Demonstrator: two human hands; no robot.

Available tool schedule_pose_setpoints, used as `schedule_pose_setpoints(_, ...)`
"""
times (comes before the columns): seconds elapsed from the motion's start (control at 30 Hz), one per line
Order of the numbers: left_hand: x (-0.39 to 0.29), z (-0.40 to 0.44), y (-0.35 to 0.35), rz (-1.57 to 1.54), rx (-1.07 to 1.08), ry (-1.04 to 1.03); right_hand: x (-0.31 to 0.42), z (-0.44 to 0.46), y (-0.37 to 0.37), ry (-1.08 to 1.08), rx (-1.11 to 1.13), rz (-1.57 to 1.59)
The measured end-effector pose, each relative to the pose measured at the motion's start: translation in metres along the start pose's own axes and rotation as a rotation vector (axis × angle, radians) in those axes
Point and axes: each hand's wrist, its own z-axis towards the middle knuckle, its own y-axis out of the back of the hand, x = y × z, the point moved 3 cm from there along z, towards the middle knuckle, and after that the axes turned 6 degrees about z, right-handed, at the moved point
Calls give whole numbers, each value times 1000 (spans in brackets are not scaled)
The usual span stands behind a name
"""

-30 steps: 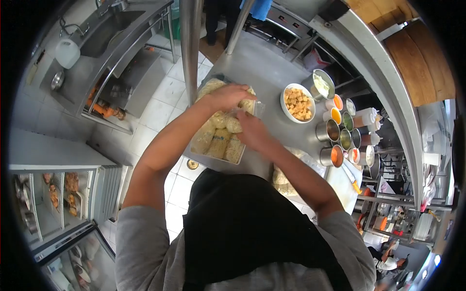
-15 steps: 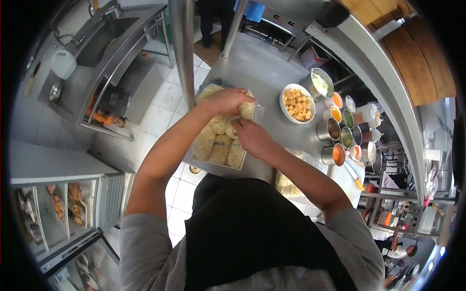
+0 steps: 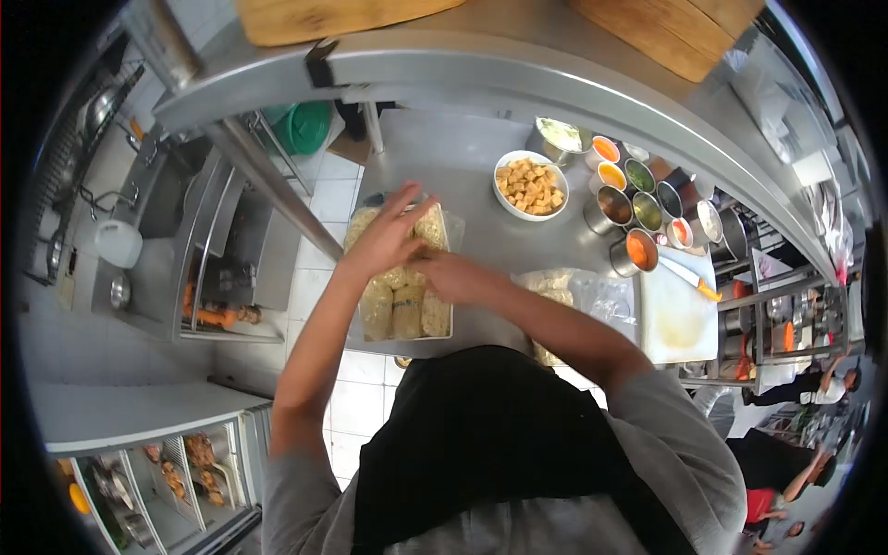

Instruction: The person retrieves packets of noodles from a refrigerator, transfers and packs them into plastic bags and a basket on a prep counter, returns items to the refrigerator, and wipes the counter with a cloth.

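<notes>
A white rectangular container [image 3: 451,326] stands near the table's front edge, packed with several clear plastic bags [image 3: 406,310] of pale, shredded-looking food; I cannot tell its exact kind. Over the container's middle, my left hand [image 3: 381,239] lies with fingers stretched away from me and apart. My right hand [image 3: 455,277] comes in from the right, its fingers pinched together on a plastic bag beside the left palm. The left hand partly hides the pinched fingertips. To the right, beside my right forearm, lies a larger clear bag [image 3: 592,301] with similar pale contents.
A white bowl of golden cubes [image 3: 532,185] stands farther back. Several metal and plastic tubs of sauces [image 3: 638,248] crowd the right. A knife [image 3: 689,277] rests by a white cutting board [image 3: 680,319]. A steel shelf [image 3: 462,69] crosses above; a post [image 3: 277,190] rises at left.
The view has shifted, bringing the overhead shelf across the top. My left hand's fingers have straightened and spread; my right hand remains pinched at the bags.
</notes>
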Motion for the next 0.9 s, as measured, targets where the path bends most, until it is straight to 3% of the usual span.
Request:
schedule_pose_setpoints(0.03,-11,-14,14,1,-91,77,17,-16,17,62,-170,54)
schedule_pose_setpoints(0.13,-22,-76,22,-37,-302,360,36,-70,77,-106,-324,124)
schedule_pose_setpoints(0.23,-36,-98,-12,-16,-309,439,30,-122,98,-206,-387,193)
schedule_pose_setpoints(0.5,-24,-84,-62,172,-154,450,20,-163,24,-176,-308,231)
schedule_pose_setpoints(0.6,-43,-81,-38,63,-201,440,22,-196,83,-151,-549,355)
schedule_pose_setpoints(0.63,-60,-72,-31,100,-206,428,8,-224,105,-318,-636,413)
schedule_pose_setpoints(0.7,-106,-58,-26,175,-215,422,-21,-293,153,-528,-933,237)
schedule_pose_setpoints(0.73,-120,-57,-42,77,-171,404,-52,-331,165,-484,-1130,353)
schedule_pose_setpoints(0.77,-134,-54,-63,-19,-131,386,-75,-368,176,-639,-1195,418)
schedule_pose_setpoints(0.8,-156,-44,-85,-168,-26,421,-96,-403,176,-874,-1027,339)
schedule_pose_setpoints(0.83,-177,-33,-108,-318,80,451,-132,-438,154,-966,-868,504)
schedule_pose_setpoints(0.9,-180,-34,-180,-511,164,610,-135,-444,123,-1015,-635,912)
